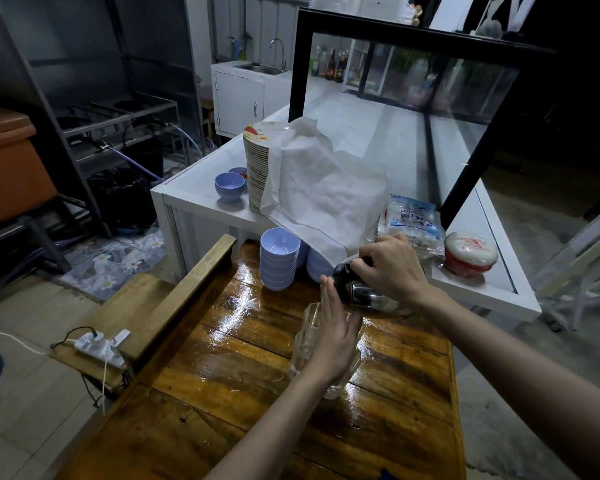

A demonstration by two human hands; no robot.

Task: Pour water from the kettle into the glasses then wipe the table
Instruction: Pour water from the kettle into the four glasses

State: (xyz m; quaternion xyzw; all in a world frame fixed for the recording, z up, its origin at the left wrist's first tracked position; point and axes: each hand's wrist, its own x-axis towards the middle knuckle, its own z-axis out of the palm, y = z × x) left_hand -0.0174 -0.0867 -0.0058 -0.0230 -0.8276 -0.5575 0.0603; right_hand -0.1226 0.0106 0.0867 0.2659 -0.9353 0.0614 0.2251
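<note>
A steel kettle (364,299) with a black top is tilted to the left over the wooden table (222,393). My right hand (392,268) is shut on its black handle. A clear faceted glass (307,337) is held just below the kettle's spout, leaning toward it. My left hand (336,337) wraps the glass from the near side and hides most of it. Whether water is flowing cannot be made out. The table's glossy surface shines with wet-looking reflections.
Stacks of lilac bowls (278,259) stand at the table's far end. Behind is a white counter (201,199) with a plate stack (257,168) under a white cloth (323,192), plastic bags (411,220) and a red-white packet (470,252). A power strip (97,344) lies on a bench at left.
</note>
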